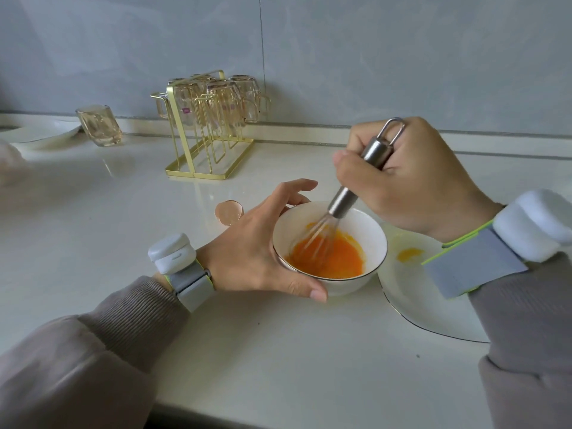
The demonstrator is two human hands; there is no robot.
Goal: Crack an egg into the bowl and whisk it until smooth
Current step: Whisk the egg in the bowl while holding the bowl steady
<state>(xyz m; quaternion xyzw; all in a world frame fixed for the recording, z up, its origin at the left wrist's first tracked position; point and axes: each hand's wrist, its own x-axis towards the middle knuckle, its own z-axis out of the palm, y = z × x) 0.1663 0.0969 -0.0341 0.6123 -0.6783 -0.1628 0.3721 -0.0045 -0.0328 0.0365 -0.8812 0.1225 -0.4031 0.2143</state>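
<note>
A small white bowl (pixel 370 233) sits on the counter with orange beaten egg (pixel 329 258) in its bottom. My left hand (pixel 257 252) wraps around the bowl's left side, thumb at the near rim and fingers at the far rim. My right hand (pixel 411 178) is closed on the steel handle of a whisk (pixel 343 202), which tilts down to the left. Its wires sit in the egg and look blurred. An empty eggshell half (pixel 229 212) lies on the counter just left of my left hand.
A white plate (pixel 414 292) with a smear of yolk (pixel 408 253) lies right of the bowl, partly under my right wrist. A gold rack (pixel 204 125) of upturned glasses stands at the back. A lone glass (pixel 99 125) and another white dish (pixel 46 133) are at far left.
</note>
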